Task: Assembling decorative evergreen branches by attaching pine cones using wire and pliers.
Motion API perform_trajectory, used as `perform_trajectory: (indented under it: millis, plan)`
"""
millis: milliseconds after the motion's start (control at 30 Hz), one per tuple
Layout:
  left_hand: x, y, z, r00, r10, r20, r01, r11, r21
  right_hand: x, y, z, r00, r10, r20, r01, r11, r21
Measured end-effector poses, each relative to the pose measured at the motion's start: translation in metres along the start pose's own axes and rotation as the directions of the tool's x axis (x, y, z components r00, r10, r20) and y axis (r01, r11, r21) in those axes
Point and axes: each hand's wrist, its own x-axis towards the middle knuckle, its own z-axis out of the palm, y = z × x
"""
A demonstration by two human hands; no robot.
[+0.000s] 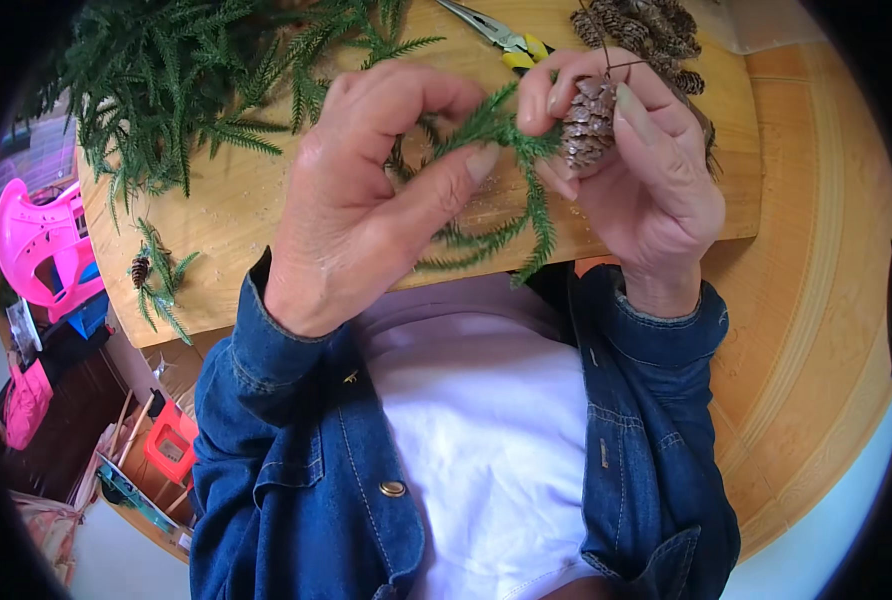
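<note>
Between thumb and fingers, my left hand [371,185] pinches a green artificial pine sprig [538,215], whose several needle-covered tips hang below the grip. My right hand [656,165] is closed around a brown pine cone [590,122] with pale, shiny scale edges. A thin dark wire sticks up from the cone's top, by my right fingertips. Cone and sprig are held side by side above the near part of the wooden table [236,215]; whether they are joined is hidden by my fingers.
A heap of green pine branches [166,90] covers the table's far left. Pliers [496,35] with yellow-and-black handles lie beyond my hands, near several pine cones [646,30]. One sprig with a small cone [156,270] lies near the left edge. A pink plastic chair [41,240] stands left.
</note>
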Motion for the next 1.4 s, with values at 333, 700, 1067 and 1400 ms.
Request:
perform_trajectory:
  millis: [333, 700, 1067, 1400]
  plan:
    - [-0.007, -0.002, 0.014, 0.924, -0.381, -0.018, 0.219, 0.569, -0.793, -0.020, -0.001, -0.013, 0.974, -0.134, -0.182, 0.092, 0.971, -0.222]
    - [-0.013, 0.000, 0.009, 0.862, -0.506, -0.035, 0.251, 0.485, -0.838, -0.020, -0.009, 0.024, 0.977, 0.185, -0.105, -0.211, 0.906, -0.368]
    - [-0.009, 0.019, 0.005, 0.894, -0.438, 0.095, 0.346, 0.540, -0.768, -0.019, -0.014, 0.003, 0.978, 0.207, -0.028, -0.209, 0.957, -0.200]
    - [-0.003, 0.016, 0.010, 0.857, -0.503, 0.109, 0.387, 0.491, -0.780, -0.005, -0.015, -0.002, 0.966, 0.184, -0.179, -0.211, 0.966, -0.147]
